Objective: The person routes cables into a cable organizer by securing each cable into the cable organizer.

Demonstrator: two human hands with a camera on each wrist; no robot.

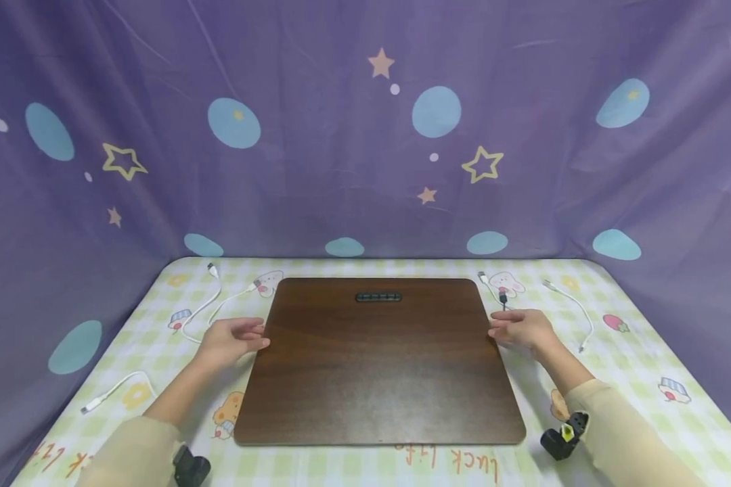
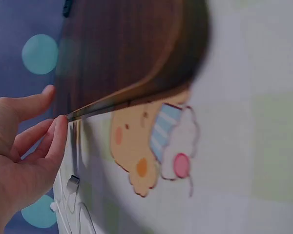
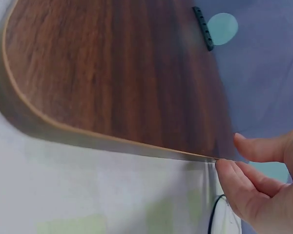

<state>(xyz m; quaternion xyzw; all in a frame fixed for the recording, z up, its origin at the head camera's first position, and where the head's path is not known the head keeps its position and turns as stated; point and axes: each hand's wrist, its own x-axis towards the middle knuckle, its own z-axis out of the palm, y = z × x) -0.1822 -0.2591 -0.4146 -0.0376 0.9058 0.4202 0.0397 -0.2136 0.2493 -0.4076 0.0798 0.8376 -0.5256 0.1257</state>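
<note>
A small dark-brown wood-grain tabletop (image 1: 380, 365) with rounded corners and a black slotted strip (image 1: 378, 297) near its far edge is in the middle. It stands raised above the tablecloth, casting a shadow. At its left edge is my left hand (image 1: 228, 341); its fingertips (image 2: 61, 122) touch the edge while the thumb is held apart above them. My right hand (image 1: 524, 330) mirrors this on the right side, fingertips (image 3: 224, 168) against the edge and thumb higher. Whether either thumb touches the top cannot be told. Whatever lies beneath is mostly hidden.
White USB cables lie on both sides: a looped one (image 1: 204, 308) at back left, one (image 1: 118, 389) at front left, another (image 1: 575, 302) at right. A black plug (image 1: 503, 297) is beyond my right hand. Purple cloth (image 1: 341, 169) hangs behind the checked tablecloth (image 1: 621, 379).
</note>
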